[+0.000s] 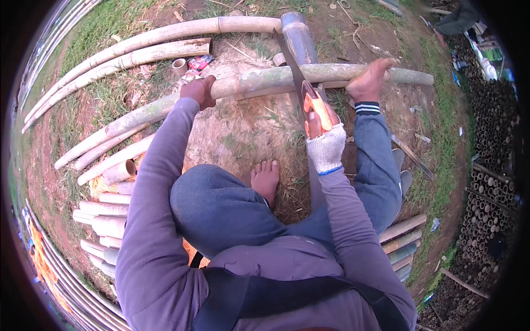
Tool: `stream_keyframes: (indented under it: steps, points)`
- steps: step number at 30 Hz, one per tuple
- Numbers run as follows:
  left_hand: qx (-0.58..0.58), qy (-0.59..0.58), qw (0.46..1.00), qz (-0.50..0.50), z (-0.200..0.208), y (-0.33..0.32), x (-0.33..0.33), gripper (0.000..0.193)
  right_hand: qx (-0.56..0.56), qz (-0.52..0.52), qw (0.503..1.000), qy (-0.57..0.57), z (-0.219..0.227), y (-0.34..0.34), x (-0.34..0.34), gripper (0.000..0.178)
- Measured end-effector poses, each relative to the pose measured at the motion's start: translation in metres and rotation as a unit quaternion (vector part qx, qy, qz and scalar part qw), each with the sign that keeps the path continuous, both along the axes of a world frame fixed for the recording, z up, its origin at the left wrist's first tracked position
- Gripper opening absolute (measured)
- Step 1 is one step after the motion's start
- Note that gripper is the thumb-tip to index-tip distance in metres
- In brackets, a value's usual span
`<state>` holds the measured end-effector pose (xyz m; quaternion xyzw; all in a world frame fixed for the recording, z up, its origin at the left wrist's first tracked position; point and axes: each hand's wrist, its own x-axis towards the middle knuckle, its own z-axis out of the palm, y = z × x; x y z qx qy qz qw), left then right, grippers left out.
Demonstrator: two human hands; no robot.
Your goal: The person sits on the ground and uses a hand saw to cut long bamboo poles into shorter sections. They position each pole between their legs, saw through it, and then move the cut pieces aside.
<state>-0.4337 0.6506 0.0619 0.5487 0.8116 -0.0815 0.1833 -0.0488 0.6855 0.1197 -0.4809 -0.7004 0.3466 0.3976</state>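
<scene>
A long bamboo pole (259,80) lies crosswise in front of me, propped over a thick grey bamboo piece (298,41). My left hand (199,92) is bare and wraps around the pole left of its middle. In a white fingerless glove, my right hand (324,135) grips the orange handle of a handsaw (295,70). The saw's dark blade crosses the pole, its tip reaching beyond the far side. Whether the teeth have cut into it I cannot tell. My bare right foot (367,81) presses on the pole right of the saw.
More long poles (165,36) lie at the far left. A short bamboo ring (179,67) sits beside a red packet (200,62). Cut lengths (107,209) are stacked at my left, others (403,237) at my right. Many upright tubes (488,204) stand at the far right.
</scene>
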Motion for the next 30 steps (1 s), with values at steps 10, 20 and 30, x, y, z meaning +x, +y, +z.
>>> stream_keyframes:
  steps: [10,20,30]
  points:
    - [0.033,-0.001,0.999,-0.013,-0.010,0.002,-0.007,0.056,0.101,0.044,0.994,-0.027,-0.005,0.000,0.007,0.037]
    - [0.018,-0.001,1.000,0.015,-0.001,-0.018,-0.020,0.053,-0.071,0.079,0.994,-0.003,0.022,-0.094,0.099,0.048]
    - [0.037,0.001,0.999,0.000,-0.008,0.004,-0.009,0.054,0.033,0.021,0.999,0.008,0.004,0.005,-0.007,0.037]
